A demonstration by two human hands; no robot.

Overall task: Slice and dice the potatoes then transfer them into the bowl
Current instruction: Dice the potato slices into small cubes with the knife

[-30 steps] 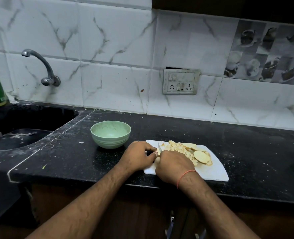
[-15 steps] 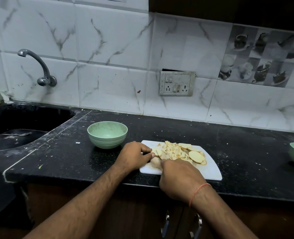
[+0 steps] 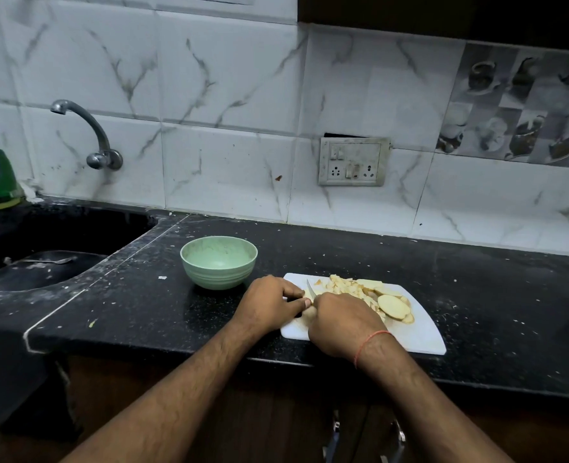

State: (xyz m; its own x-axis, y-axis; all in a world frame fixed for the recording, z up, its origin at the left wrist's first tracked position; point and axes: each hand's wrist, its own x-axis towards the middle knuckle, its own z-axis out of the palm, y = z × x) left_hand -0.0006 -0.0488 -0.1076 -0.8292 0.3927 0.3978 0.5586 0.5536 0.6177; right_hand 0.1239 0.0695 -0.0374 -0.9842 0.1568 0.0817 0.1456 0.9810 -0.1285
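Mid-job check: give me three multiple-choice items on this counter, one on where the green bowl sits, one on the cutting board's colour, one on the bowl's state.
1. Where is the green bowl relative to the cutting board?
A. On the board
B. Left of the board, on the black counter
C. In the sink

2. What colour is the cutting board?
A. White
B. Green
C. Wooden brown

3. What state is the green bowl in?
A. Full of diced potato
B. Upside down
C. Upright and empty

Answers: 1 B, the bowl stands on the counter beside the board's left end. 2 A, the board under the potato pieces is plainly white. 3 C, its bare green inside shows, and all the cut potato lies on the board by the left hand and right hand.
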